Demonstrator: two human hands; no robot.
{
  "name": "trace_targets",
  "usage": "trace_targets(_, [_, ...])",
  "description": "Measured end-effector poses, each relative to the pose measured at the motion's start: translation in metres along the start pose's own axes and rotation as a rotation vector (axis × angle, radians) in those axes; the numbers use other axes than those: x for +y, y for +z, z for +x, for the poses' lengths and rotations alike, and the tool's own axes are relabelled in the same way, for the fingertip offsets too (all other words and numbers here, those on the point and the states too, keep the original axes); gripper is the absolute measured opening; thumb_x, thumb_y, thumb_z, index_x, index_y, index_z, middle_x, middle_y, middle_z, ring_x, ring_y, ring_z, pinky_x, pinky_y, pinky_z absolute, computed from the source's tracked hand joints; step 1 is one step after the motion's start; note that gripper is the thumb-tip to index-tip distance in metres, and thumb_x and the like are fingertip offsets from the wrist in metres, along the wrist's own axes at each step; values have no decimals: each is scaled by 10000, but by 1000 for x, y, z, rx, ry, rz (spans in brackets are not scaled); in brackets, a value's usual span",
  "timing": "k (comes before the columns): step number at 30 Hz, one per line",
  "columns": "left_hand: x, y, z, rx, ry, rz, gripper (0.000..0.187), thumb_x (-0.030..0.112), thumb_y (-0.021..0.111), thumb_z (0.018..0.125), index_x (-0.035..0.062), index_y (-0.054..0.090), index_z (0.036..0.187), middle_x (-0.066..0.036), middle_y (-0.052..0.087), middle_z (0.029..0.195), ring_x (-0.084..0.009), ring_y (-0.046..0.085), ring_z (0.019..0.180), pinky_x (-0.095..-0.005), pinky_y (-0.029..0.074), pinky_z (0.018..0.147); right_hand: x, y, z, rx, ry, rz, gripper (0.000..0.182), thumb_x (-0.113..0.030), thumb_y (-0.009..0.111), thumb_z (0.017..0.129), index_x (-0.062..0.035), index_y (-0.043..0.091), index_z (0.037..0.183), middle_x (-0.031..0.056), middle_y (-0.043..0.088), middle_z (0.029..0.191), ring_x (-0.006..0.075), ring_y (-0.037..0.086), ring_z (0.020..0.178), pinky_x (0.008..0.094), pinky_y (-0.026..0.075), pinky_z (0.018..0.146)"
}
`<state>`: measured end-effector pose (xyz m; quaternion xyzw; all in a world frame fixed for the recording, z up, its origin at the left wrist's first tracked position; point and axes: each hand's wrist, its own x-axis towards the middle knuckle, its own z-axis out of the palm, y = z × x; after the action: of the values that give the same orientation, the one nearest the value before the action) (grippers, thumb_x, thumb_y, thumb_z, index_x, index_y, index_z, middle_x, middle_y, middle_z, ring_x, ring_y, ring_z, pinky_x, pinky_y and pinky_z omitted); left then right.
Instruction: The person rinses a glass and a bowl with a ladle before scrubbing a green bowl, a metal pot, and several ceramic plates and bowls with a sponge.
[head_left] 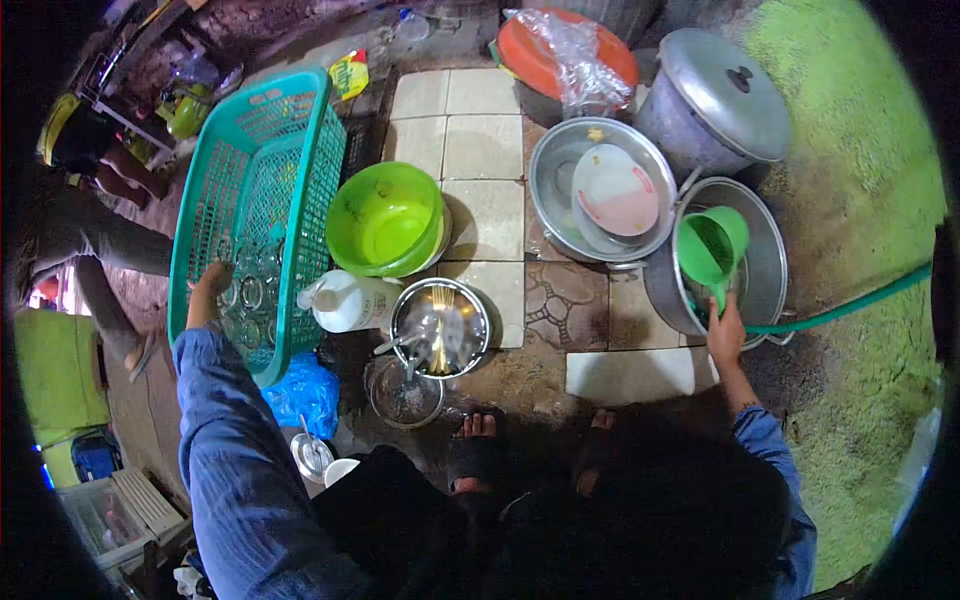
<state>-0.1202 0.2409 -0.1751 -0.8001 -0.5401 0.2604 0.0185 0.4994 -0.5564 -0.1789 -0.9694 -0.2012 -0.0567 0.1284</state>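
My left hand (214, 282) reaches into the long teal basket (312, 150), at the edge of several glasses (252, 292); its fingers are partly hidden, so its grip cannot be made out. My right hand (726, 325) is closed on the handle of a green dipper (706, 250). The dipper is tilted over the large metal pot (765, 265) on the right. Beside that pot, a metal basin (549, 190) holds plates (615, 190). A metal bowl with spoons and other utensils (440, 328) stands near my feet.
A lime-green basin (383, 222) and a white bottle (350, 302) stand right of the basket. A lidded pot (700, 110) and an orange lid (540, 50) are at the back. A green hose (850, 306) runs to the right. Another person's legs (110, 240) show at left.
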Motion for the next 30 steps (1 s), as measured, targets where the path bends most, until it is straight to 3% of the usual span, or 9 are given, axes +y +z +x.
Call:
trace_targets(1, [34, -42, -33, -91, -88, 2, 410, 297, 373, 978, 170, 479, 1353, -127, 436, 1430, -393, 399, 1312, -684, 195, 1051, 4, 4, 0, 16, 10, 6, 349, -356, 455, 967, -90, 520, 1183, 232, 642, 963, 449, 604, 862, 523, 453, 720])
trace_targets(3, [59, -76, -93, 96, -131, -315, 369, 316, 372, 998, 127, 587, 1232, -132, 498, 1375, -367, 426, 1297, -663, 196, 1061, 12, 6, 0, -56, 20, -12, 315, -323, 449, 968, -93, 550, 1158, 218, 644, 966, 445, 606, 854, 522, 459, 726])
trace_targets(5, [71, -96, -131, 674, 104, -235, 367, 312, 386, 1006, 100, 592, 1223, -139, 524, 1346, -335, 468, 1263, -585, 254, 1071, 6, -7, -3, -53, 53, 32, 289, -282, 463, 951, -91, 578, 1136, 197, 650, 982, 420, 611, 883, 496, 470, 755])
trace_targets(7, [92, -123, -181, 953, 279, -477, 354, 252, 370, 1018, 50, 613, 1178, -148, 575, 1258, -321, 518, 1178, -422, 349, 1034, 19, 9, 2, -32, -81, 50, 287, -257, 479, 931, -89, 583, 1139, 177, 656, 1008, 380, 605, 946, 472, 459, 810])
trace_targets(12, [173, -132, -316, 1164, 350, -930, 353, 213, 363, 1021, -16, 612, 1121, -141, 596, 1199, -267, 526, 1156, -386, 350, 1024, 11, 0, -6, 64, -118, -88, 322, -232, 541, 897, -69, 573, 1173, 126, 580, 1142, 309, 495, 1131, 479, 357, 959])
trace_targets(16, [234, -102, -428, 779, 421, -1564, 503, 429, 402, 988, -9, 615, 1115, -119, 614, 1111, -234, 554, 1074, -364, 378, 993, -4, -21, -61, 286, -121, 144, 363, -207, 560, 903, -65, 533, 1237, 184, 520, 1216, 334, 479, 1155, 467, 363, 971])
trace_targets(18, [253, -54, -445, 157, 866, -1923, 496, 443, 402, 974, 8, 603, 1101, -123, 616, 1092, -240, 566, 1055, -380, 397, 985, -5, -23, -117, 204, -48, 515, 339, -205, 557, 913, -39, 544, 1208, 221, 523, 1205, 385, 507, 1123, 456, 405, 948])
trace_targets(19, [265, -22, -458, -203, 1001, -1956, 533, 463, 395, 968, 3, 583, 1160, -146, 605, 1157, -237, 556, 1105, -362, 384, 1002, 29, 44, -151, 114, 21, 669, 331, -220, 576, 912, -17, 568, 1173, 191, 564, 1168, 360, 544, 1077, 428, 429, 933])
trace_targets(30, [210, -8, -548, 0, 644, -2130, 547, 467, 385, 969, 9, 564, 1209, -151, 592, 1201, -244, 543, 1137, -385, 370, 1022, 84, -60, -239, -42, 7, 553, 283, -156, 528, 916, 22, 562, 1133, 191, 594, 1095, 358, 577, 1009, 413, 461, 877])
